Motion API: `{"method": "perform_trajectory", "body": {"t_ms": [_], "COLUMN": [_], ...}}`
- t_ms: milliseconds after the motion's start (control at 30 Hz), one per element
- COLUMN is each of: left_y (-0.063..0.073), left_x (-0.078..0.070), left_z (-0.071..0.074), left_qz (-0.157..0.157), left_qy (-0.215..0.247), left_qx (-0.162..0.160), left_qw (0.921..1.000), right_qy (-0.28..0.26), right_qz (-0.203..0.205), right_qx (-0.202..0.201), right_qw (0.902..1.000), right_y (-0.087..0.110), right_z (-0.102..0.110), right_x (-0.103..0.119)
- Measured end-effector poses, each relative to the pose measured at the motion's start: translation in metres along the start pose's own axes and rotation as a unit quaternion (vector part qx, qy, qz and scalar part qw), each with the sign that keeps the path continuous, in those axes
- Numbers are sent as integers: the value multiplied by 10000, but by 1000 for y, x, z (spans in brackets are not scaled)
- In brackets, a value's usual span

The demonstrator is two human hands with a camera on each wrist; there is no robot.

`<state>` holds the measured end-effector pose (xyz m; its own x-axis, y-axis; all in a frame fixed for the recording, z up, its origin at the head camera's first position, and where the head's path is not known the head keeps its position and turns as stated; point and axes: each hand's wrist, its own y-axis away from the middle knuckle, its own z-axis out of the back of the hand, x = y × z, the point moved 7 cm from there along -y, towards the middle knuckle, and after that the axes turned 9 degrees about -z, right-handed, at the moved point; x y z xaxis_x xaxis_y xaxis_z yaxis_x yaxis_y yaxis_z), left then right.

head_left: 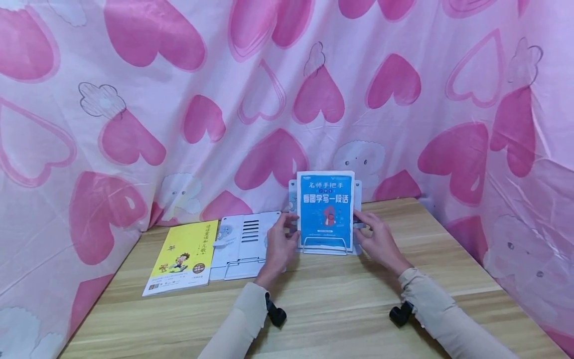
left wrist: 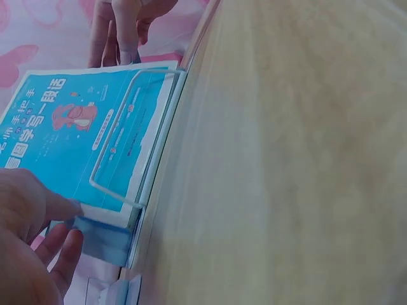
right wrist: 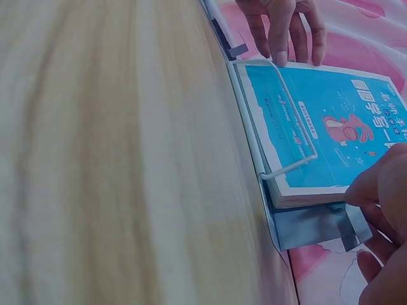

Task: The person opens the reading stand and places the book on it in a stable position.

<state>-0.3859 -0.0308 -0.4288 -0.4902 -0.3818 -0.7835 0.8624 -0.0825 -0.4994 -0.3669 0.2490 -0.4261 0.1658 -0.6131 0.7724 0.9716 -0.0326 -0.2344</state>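
A blue-covered book (head_left: 325,209) with Chinese lettering leans upright on a pale book stand (head_left: 357,199). The stand's white wire support (left wrist: 95,171) crosses the lower part of its cover. My left hand (head_left: 282,239) is at the book's left edge; in the left wrist view one fingertip touches that edge while the other fingers lie lower, beside the stand. At the opposite edge is my right hand (head_left: 376,239), whose finger and thumb pinch a small grey page clip (right wrist: 353,225) at the stand's side. The ends of some right fingers are hidden behind the clip.
A second pale book stand (head_left: 244,244) with slots lies on the wooden table (head_left: 336,309), left of my left hand. Beside it lies a yellow book (head_left: 184,254). A pink heart-patterned cloth (head_left: 269,99) hangs behind the table and along its sides.
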Motion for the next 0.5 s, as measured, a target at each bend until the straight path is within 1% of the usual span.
{"method": "perform_trajectory", "body": {"t_ms": [167, 300, 500], "left_y": [-3, -5, -9], "left_x": [4, 7, 1], "left_z": [2, 1, 4], "left_qz": [2, 48, -67], "left_qy": [-145, -293, -553], "left_qx": [60, 209, 362], "left_qw": [9999, 9993, 9978], "right_qy": [89, 134, 75], "right_qz": [-3, -22, 44], "right_qx": [-65, -153, -217], "right_qw": [9999, 9998, 9997], "right_y": [0, -1, -1], "right_z": [1, 2, 4], "right_x": [1, 0, 0]}}
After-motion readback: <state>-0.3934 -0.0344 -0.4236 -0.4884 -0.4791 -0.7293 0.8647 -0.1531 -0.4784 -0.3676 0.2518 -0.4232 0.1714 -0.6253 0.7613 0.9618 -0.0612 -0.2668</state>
